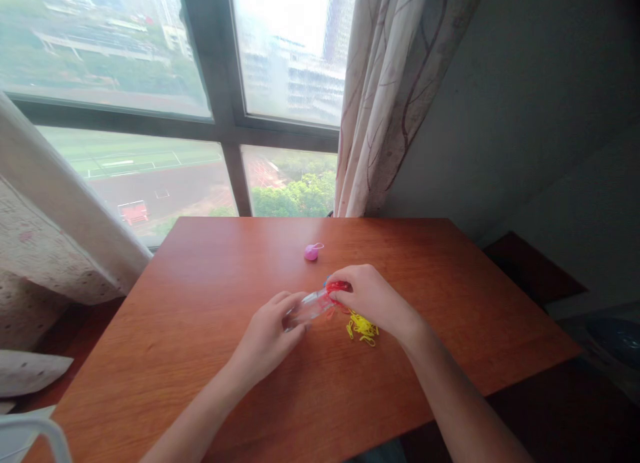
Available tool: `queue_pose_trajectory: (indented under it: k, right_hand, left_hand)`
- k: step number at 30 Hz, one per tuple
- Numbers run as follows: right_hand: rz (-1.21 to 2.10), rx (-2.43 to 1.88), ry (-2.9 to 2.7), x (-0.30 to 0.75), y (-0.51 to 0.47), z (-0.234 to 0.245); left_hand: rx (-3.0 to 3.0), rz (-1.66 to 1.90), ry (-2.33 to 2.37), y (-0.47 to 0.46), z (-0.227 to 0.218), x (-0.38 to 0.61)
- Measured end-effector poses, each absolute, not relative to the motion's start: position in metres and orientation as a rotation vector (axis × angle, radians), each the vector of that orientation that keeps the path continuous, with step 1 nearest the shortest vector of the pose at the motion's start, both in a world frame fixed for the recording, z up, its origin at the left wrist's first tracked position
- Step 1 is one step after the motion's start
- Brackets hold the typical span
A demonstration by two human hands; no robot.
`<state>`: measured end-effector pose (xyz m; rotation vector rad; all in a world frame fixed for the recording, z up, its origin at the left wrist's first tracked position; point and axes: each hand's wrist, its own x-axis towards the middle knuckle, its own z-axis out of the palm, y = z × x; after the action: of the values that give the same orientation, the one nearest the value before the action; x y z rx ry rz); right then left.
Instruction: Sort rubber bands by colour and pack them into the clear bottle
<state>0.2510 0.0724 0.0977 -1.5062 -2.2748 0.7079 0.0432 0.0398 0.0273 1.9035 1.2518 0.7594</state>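
My left hand [273,326] is closed around a clear plastic bottle [311,305], which lies tilted with its far end pointing to the right. At that end my right hand [367,296] pinches a bunch of small red clips [339,287], close against the bottle's mouth. More reddish pieces show just under my right fingers. A loose pile of yellow plastic clips [363,327] lies on the table below my right wrist. Something blue peeks out behind my right fingertips, mostly hidden. Farther back sits a pink round cap with a loop [311,252].
The brown wooden table [200,376] reaches to the window [227,126]. Curtains [373,96] hang on both sides of the glass. A white curved frame [37,426] stands at the lower left, beside the table's edge.
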Motion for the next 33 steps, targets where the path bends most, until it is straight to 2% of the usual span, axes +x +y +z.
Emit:
queue_pose_trajectory:
  k: [7, 15, 33]
  right_hand:
    - [0.708, -1.553, -2.256, 0.248, 0.073, 0.097]
    - [0.872, -1.416, -2.304, 0.253, 0.073, 0.102]
    - [0.846, -1.425, -2.17, 0.247, 0.081, 0.102]
  left_hand:
    - [1.902, 0.791, 1.253, 0.041, 0.027, 0.041]
    - [1.854, 0.816, 1.232, 0.04, 0.029, 0.04]
    - [1.6, 0.899, 1.047, 0.043, 0.02, 0.041]
